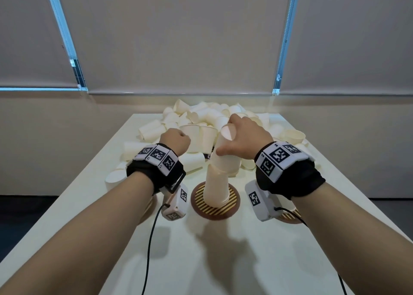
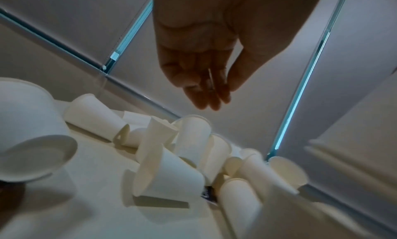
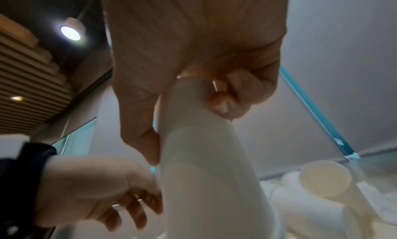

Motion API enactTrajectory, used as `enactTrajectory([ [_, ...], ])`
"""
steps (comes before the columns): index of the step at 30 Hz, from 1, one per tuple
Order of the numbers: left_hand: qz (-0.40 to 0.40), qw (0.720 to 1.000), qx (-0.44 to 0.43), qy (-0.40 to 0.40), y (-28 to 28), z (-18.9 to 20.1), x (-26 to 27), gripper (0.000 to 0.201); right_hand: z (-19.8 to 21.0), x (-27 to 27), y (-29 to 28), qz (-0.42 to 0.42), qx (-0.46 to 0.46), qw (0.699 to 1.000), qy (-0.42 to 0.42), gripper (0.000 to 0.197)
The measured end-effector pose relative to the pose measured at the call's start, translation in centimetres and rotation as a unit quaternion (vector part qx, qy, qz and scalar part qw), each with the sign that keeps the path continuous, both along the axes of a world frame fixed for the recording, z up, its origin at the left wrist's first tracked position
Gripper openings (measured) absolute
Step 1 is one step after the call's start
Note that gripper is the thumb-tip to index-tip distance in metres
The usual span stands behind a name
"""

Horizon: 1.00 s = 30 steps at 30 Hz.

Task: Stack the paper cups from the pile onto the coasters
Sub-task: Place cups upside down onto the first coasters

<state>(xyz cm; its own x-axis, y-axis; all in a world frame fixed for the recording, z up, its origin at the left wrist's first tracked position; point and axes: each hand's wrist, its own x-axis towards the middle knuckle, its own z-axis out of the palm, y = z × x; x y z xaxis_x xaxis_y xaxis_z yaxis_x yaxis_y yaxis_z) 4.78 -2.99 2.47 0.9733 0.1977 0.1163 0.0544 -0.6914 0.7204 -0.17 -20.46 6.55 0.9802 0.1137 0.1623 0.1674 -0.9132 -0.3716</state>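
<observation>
A person's right hand (image 1: 243,136) grips an upturned paper cup (image 1: 225,147), thumb and curled fingers around its upper end, over a stack of inverted cups (image 1: 216,188) standing on a striped coaster (image 1: 232,207) on the white surface (image 1: 223,261). The left hand (image 1: 176,142) hovers just beside it, fingers loosely curled and apparently empty. Behind lies the pile of loose cups (image 1: 201,116); a second coaster (image 1: 290,218) peeks out under the right wrist.

Far half of the table (image 1: 125,239) blocked by the loose cup pile (image 1: 207,120), spreading edge to edge. Centre occupied by the inverted cup stack (image 1: 218,183) on its striped coaster (image 1: 201,207). Near half is open tabletop; bare lanes run either side of the stack
</observation>
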Motion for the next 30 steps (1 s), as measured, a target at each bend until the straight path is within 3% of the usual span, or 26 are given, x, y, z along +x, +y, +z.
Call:
enactTrajectory([
  [4,0.035,0.989,0.114,0.083,0.5,-2.1,1.8,0.015,-0.4,1.2,1.1,0.013,-0.029,0.998,0.049,0.078],
  [6,0.045,0.98,0.141,0.13,0.4,-3.4,2.7,0.022,-1.5,2.0,1.4,0.024,-0.043,0.994,0.101,0.079],
  [9,0.046,0.977,0.121,0.17,0.1,-4.9,3.9,0.02,-3.4,2.8,1.8,0.061,-0.1,0.975,0.187,0.076],
  [11,0.043,0.976,0.104,0.185,0.0,-5.5,4.7,0.033,-4.3,3.3,1.8,0.082,-0.118,0.963,0.227,0.076],
  [14,0.05,0.979,0.056,0.192,0.0,-5.8,5.6,0.036,-4.4,4.2,1.6,0.104,-0.066,0.95,0.286,0.081],
  [18,0.071,0.98,-0.02,0.183,-0.2,-4.8,5.7,0.009,-2.8,6.8,1.3,0.083,0.005,0.944,0.319,0.087],
  [23,0.047,0.983,-0.009,0.175,-0.7,-1.6,5.7,0.025,-1.0,9.1,0.8,0.022,0.099,0.954,0.281,0.07],
  [28,0.018,0.99,-0.022,0.139,-1.1,3.3,5.7,0.026,0.8,9.5,2.0,0.039,0.152,0.951,0.266,0.091],
  [30,0.001,0.99,-0.059,0.128,-0.8,4.9,5.6,0.024,1.3,9.4,3.0,0.048,0.163,0.946,0.275,0.089],
])
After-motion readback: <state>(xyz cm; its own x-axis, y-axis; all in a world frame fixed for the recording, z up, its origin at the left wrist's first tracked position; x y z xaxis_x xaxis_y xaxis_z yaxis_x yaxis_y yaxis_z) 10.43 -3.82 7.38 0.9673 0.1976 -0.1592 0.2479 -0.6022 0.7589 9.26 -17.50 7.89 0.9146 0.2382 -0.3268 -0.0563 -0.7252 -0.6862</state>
